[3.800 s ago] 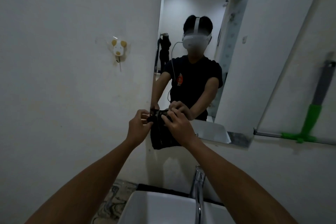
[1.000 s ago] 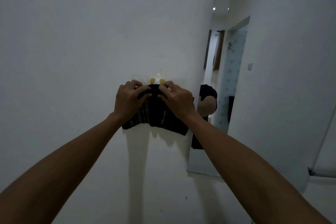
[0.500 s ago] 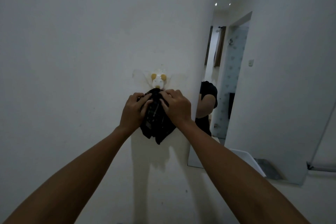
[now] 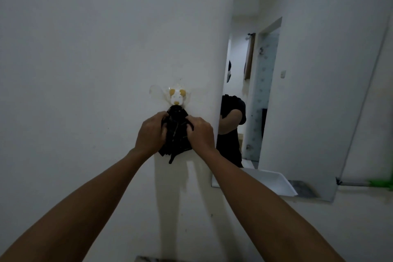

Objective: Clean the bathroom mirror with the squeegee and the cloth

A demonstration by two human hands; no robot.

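Note:
A dark cloth [image 4: 176, 134] hangs bunched from a small white and yellow animal-shaped wall hook [image 4: 177, 97] on the white wall. My left hand [image 4: 150, 133] grips the cloth's left side and my right hand [image 4: 200, 133] grips its right side, both just below the hook. The frameless mirror [image 4: 319, 83] is mounted to the right of the hook. A green squeegee [image 4: 380, 184] shows only as a sliver at the right edge, beside the mirror's lower corner.
The mirror reflects a person in a dark shirt, a doorway and the white sink edge [image 4: 270, 178]. A narrow shelf rail [image 4: 353, 183] runs to the right of the mirror. A patterned surface [image 4: 148, 259] peeks in at the bottom.
The cloth went from spread wide over the hook to gathered into a bunch hanging below it. Both hands slid down with it and the hook's face became visible.

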